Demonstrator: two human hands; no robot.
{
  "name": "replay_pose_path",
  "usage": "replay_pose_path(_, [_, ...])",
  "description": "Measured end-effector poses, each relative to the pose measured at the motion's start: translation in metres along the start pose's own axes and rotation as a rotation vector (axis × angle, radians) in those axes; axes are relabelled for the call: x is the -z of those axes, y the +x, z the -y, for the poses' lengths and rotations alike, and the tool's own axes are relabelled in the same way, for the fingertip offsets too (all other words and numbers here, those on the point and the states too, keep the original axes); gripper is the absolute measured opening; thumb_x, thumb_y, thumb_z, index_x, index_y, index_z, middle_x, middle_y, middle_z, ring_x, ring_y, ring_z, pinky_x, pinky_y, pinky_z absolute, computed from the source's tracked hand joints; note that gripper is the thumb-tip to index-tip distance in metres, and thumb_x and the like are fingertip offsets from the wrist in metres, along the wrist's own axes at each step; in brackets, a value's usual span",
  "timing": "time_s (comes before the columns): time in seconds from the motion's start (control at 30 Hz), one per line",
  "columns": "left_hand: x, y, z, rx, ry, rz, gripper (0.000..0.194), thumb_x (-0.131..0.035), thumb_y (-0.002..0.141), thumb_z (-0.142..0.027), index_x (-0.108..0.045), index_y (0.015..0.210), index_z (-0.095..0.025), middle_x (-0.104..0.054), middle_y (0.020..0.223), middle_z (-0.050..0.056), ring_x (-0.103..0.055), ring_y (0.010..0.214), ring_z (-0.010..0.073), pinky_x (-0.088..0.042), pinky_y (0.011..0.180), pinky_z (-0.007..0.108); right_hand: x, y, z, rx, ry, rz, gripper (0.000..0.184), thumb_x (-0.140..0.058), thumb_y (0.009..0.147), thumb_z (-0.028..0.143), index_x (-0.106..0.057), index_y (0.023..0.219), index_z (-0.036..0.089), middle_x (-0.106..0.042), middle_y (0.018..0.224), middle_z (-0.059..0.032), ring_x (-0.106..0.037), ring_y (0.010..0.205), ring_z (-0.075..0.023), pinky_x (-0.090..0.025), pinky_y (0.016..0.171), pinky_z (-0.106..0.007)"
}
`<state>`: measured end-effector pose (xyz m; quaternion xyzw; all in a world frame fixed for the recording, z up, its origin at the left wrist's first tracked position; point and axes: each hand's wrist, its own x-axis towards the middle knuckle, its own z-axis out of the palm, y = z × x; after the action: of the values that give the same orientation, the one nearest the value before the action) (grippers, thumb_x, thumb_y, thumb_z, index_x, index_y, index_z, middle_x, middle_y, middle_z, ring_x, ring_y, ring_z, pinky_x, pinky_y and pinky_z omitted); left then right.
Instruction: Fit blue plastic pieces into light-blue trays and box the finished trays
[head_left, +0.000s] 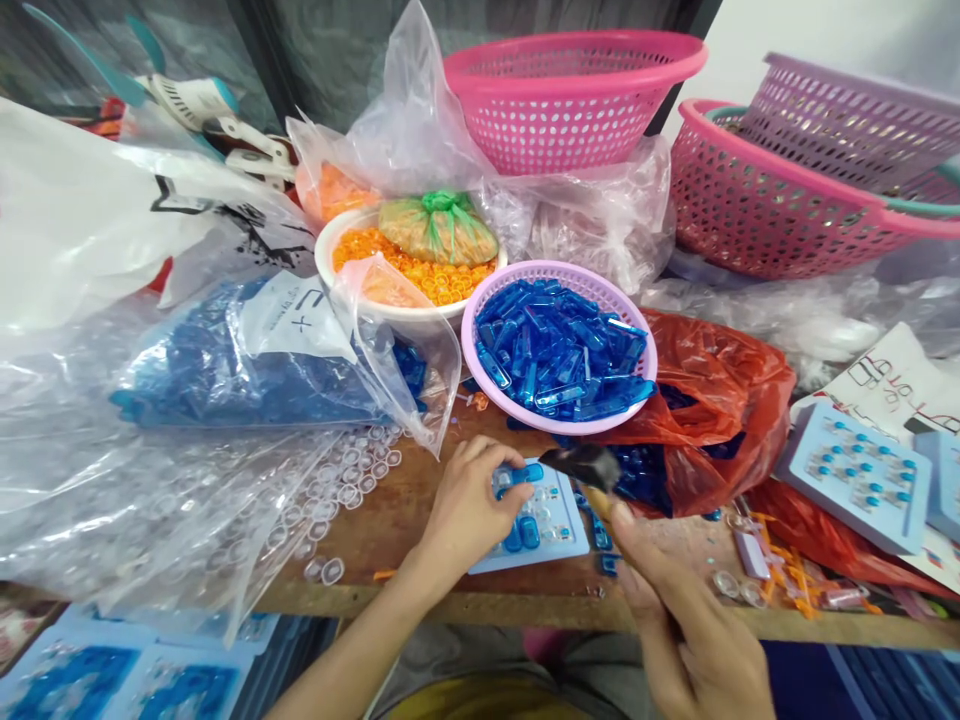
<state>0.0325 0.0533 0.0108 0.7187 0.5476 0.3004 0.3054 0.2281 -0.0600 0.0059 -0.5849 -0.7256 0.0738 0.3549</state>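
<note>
My left hand point(472, 505) reaches over a light blue plastic tray point(574, 545). Its thumb and index finger close around a translucent blue plastic piece point(530, 472) on the tray's top. More blue pieces point(523, 534) sit near its front edge, beside rows of small clear fittings with blue dots. In my right hand point(679, 610) is a hammer point(589, 466), gripped by its wooden handle. The dark hammer head, slightly blurred, hovers just right of my left fingers, above the tray's far right corner.
A lilac basket point(484, 395) heaped with blue pieces stands behind the tray. Red plastic bags point(720, 385) lie right of it, a clear bag of blue parts point(202, 350) left. Loose clear rings point(360, 470) are scattered on the wooden bench point(360, 560). A finished-looking blue tray point(862, 475) lies far right.
</note>
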Motion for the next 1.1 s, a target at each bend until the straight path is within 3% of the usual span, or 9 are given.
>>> replay_pose_path(0.1, [-0.001, 0.000, -0.002, -0.011, 0.011, 0.009, 0.021, -0.074, 0.075, -0.007, -0.068, 0.090, -0.021, -0.070, 0.096, 0.002, -0.065, 0.099, 0.0252, -0.051, 0.090, 0.042, -0.004, -0.001, -0.006, 0.035, -0.099, 0.141, 0.062, -0.044, 0.101, 0.015, -0.033, 0.158, 0.037, -0.068, 0.136, -0.0011, -0.070, 0.117, -0.0210, -0.060, 0.094, -0.035])
replay_pose_path(0.17, [-0.001, 0.000, -0.003, -0.008, 0.009, 0.009, 0.020, -0.073, 0.075, -0.008, -0.067, 0.090, -0.021, -0.070, 0.096, 0.003, -0.066, 0.099, 0.0255, -0.051, 0.090, 0.042, -0.007, -0.001, -0.009, 0.041, -0.122, 0.154, 0.061, -0.044, 0.102, 0.017, -0.032, 0.158, 0.037, -0.068, 0.136, -0.0022, -0.070, 0.118, -0.0226, -0.060, 0.093, -0.039])
replay_pose_path(0.33, [-0.001, -0.002, -0.001, -0.004, -0.015, -0.005, 0.023, -0.072, 0.076, -0.008, -0.066, 0.094, -0.021, -0.071, 0.099, 0.003, -0.067, 0.100, 0.0257, -0.051, 0.091, 0.042, -0.007, 0.002, -0.007, 0.025, -0.083, 0.112, 0.054, -0.046, 0.103, 0.021, -0.039, 0.154, 0.038, -0.069, 0.136, 0.0002, -0.069, 0.117, -0.0167, -0.059, 0.091, -0.026])
replay_pose_path(0.6, [0.001, -0.006, 0.005, -0.063, -0.084, -0.018, 0.014, -0.075, 0.078, -0.012, -0.068, 0.088, -0.019, -0.071, 0.092, 0.003, -0.067, 0.092, 0.0231, -0.051, 0.086, 0.039, -0.001, -0.002, -0.004, 0.021, -0.013, 0.089, 0.056, -0.048, 0.102, 0.016, -0.039, 0.154, 0.035, -0.060, 0.147, 0.0055, -0.056, 0.134, -0.0079, -0.042, 0.109, -0.016])
replay_pose_path(0.73, [0.006, -0.005, 0.008, -0.109, -0.084, -0.037, 0.012, -0.076, 0.080, -0.014, -0.069, 0.088, -0.019, -0.071, 0.091, 0.002, -0.066, 0.089, 0.0211, -0.051, 0.082, 0.035, 0.002, -0.005, -0.005, -0.031, 0.009, 0.039, 0.058, -0.048, 0.101, 0.013, -0.039, 0.155, 0.034, -0.058, 0.148, 0.0035, -0.055, 0.134, -0.0132, -0.045, 0.111, -0.026])
replay_pose_path(0.83, [0.006, -0.008, 0.009, -0.183, 0.026, -0.008, 0.016, -0.080, 0.078, -0.016, -0.069, 0.090, -0.019, -0.072, 0.093, 0.003, -0.066, 0.093, 0.0245, -0.050, 0.086, 0.040, 0.004, -0.008, -0.004, -0.039, 0.018, 0.043, 0.060, -0.049, 0.100, 0.012, -0.039, 0.155, 0.034, -0.058, 0.148, 0.0010, -0.058, 0.132, -0.0198, -0.048, 0.111, -0.036])
replay_pose_path(0.93, [0.003, -0.012, 0.008, -0.207, 0.111, 0.033, 0.016, -0.079, 0.080, -0.018, -0.069, 0.092, -0.018, -0.071, 0.095, 0.004, -0.066, 0.094, 0.0265, -0.049, 0.091, 0.045, 0.005, -0.011, -0.001, -0.033, 0.025, 0.051, 0.061, -0.048, 0.100, 0.012, -0.038, 0.156, 0.037, -0.060, 0.146, 0.0027, -0.061, 0.128, -0.0197, -0.047, 0.112, -0.037])
replay_pose_path(1.03, [0.004, -0.013, 0.004, -0.205, 0.168, 0.067, 0.015, -0.076, 0.082, -0.018, -0.068, 0.095, -0.018, -0.071, 0.098, 0.005, -0.065, 0.096, 0.0272, -0.049, 0.094, 0.048, 0.006, -0.013, 0.000, -0.023, -0.006, 0.050, 0.063, -0.048, 0.101, 0.014, -0.034, 0.157, 0.039, -0.066, 0.139, 0.0021, -0.064, 0.125, -0.0186, -0.055, 0.102, -0.027])
replay_pose_path(1.1, [0.006, -0.011, 0.000, -0.201, 0.210, 0.098, 0.015, -0.074, 0.083, -0.019, -0.068, 0.097, -0.018, -0.070, 0.100, 0.005, -0.065, 0.098, 0.0282, -0.049, 0.094, 0.049, 0.006, -0.014, -0.001, 0.026, -0.037, 0.089, 0.066, -0.046, 0.100, 0.012, -0.030, 0.160, 0.036, -0.074, 0.125, -0.0024, -0.072, 0.112, -0.0188, -0.061, 0.082, -0.021])
